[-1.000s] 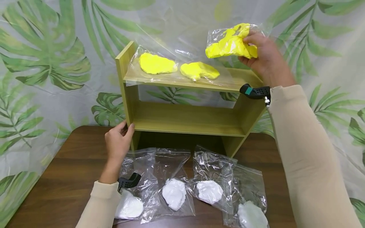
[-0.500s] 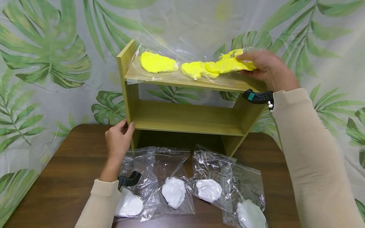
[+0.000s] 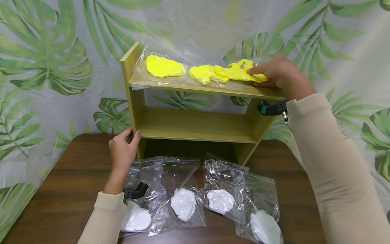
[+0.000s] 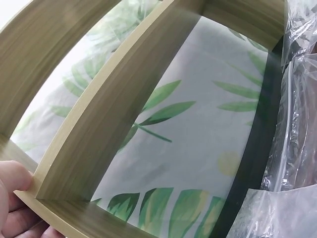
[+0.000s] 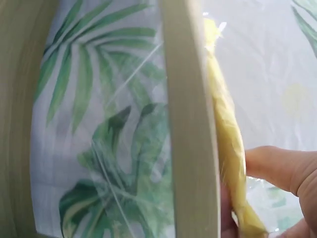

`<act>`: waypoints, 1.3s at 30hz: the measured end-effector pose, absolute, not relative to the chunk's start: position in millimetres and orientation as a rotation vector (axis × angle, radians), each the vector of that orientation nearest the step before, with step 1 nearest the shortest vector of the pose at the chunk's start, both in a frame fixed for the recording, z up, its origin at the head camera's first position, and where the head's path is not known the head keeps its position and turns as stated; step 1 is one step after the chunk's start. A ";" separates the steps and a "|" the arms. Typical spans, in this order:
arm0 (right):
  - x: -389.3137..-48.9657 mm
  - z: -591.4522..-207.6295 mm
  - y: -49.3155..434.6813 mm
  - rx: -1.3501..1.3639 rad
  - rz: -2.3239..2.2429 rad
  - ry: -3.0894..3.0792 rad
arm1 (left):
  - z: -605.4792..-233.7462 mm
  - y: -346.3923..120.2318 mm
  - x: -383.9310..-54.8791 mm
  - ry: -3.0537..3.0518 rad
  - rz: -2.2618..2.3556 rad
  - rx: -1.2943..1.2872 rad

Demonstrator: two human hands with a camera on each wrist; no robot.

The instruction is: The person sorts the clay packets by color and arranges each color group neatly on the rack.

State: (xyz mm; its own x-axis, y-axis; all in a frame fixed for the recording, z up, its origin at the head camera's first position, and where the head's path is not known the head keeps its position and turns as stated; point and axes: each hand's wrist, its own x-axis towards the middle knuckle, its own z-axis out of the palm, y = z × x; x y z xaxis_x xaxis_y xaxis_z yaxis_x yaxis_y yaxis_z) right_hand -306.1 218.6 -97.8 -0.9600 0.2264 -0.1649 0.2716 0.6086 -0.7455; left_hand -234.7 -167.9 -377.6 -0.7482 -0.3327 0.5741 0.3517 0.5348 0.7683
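A small wooden shelf unit (image 3: 195, 127) stands on the table. My left hand (image 3: 123, 150) grips its left side panel, with the thumb (image 4: 15, 176) on the front edge in the left wrist view. At the right end of the top board, my right hand (image 3: 284, 76) pinches a clear plastic bag with a flat, yellow, clay-like mass (image 3: 236, 73) in it. In the right wrist view the yellow mass (image 5: 229, 129) lies close along the board. Its left end overlaps a second bagged yellow lump (image 3: 202, 74) on the top board. Another yellow lump (image 3: 164, 66) lies farther left.
Several clear zip bags with white lumps (image 3: 183, 204) lie in a row on the brown table (image 3: 67, 176) before the shelf. One (image 3: 135, 217) is partly behind the left wrist. A leaf-patterned cloth (image 3: 195, 20) hangs close behind the shelf.
My right hand has lowered the yellow bag from above the shelf down to the right end of the top board. My left hand stays on the side panel.
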 end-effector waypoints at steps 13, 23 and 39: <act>-293.3 -97.8 218.6 0.350 -0.903 3.003 | -378.6 -168.4 -237.1 -2.067 -1.253 -0.014; -274.7 -95.2 210.2 0.176 -0.845 3.041 | -377.4 -169.4 -237.5 -2.075 -1.233 -0.001; -241.8 -108.7 219.2 0.050 -1.135 3.049 | -375.5 -174.8 -238.6 -2.055 -1.237 -0.009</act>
State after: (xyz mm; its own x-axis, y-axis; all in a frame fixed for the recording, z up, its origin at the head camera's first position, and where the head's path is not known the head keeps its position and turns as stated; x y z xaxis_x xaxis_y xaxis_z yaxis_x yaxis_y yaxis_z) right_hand -241.8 219.2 -108.7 -0.9933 0.0674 0.0941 -0.0106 0.7567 -0.6536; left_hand -238.6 -174.8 -375.5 -0.7362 -0.3436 0.5830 0.3544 0.5382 0.7647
